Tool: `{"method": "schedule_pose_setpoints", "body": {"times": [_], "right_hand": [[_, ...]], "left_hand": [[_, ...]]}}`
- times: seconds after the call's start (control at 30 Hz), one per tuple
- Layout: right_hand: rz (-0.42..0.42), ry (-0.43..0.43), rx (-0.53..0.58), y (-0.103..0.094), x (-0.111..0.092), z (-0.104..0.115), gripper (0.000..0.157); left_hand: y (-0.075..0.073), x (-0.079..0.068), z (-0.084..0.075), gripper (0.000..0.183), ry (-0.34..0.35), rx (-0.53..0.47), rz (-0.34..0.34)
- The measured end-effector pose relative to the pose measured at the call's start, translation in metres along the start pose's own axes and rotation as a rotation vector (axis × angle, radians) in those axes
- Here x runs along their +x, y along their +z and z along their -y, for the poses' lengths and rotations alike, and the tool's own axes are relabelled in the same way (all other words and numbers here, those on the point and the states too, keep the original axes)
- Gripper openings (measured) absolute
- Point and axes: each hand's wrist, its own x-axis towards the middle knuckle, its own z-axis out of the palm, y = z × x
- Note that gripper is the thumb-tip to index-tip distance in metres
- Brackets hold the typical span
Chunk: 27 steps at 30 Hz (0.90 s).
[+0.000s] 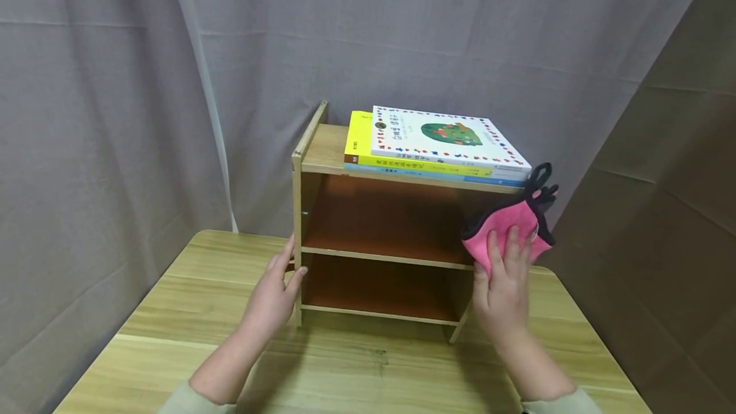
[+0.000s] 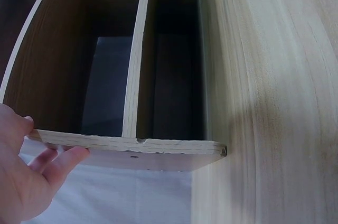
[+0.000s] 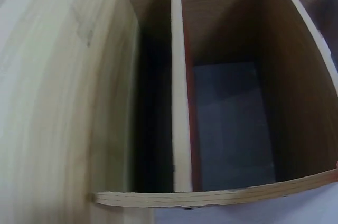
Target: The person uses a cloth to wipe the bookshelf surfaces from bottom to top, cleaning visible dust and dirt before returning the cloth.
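Observation:
A small wooden bookshelf stands on the table, its front towards me. My left hand grips the front edge of its left side panel; in the left wrist view, the thumb lies at the edge and the fingers on the outer face. At the upper right side, my right hand presses a pink cloth with black trim and a black loop, fingers straight over it. Books lie stacked on top, a white one uppermost over a yellow one. The right wrist view shows no clear part of that hand.
The wooden table extends in front of the bookshelf and to both sides. Grey curtains hang behind it and on the left, with a darker drape at the right. The middle shelf board divides the bookshelf's interior.

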Motion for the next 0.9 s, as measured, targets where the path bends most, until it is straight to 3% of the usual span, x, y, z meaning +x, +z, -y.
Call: {"method": "schedule_pose_setpoints", "body": {"times": [0.23,0.6,0.9], "right_hand": [[0.069,0.048,-0.011,0.0,-0.018,0.002,0.054],[0.075,0.063,-0.017,0.003,-0.032,0.003,0.054],[0.085,0.137,-0.011,0.008,-0.039,0.006,0.056]], "left_hand": [[0.0,0.0,0.001,0.062,0.003,0.013,-0.003],[0.0,-0.001,0.001,0.062,-0.007,0.015,0.004],[0.0,-0.001,0.001,0.062,0.003,0.017,0.004]]}}
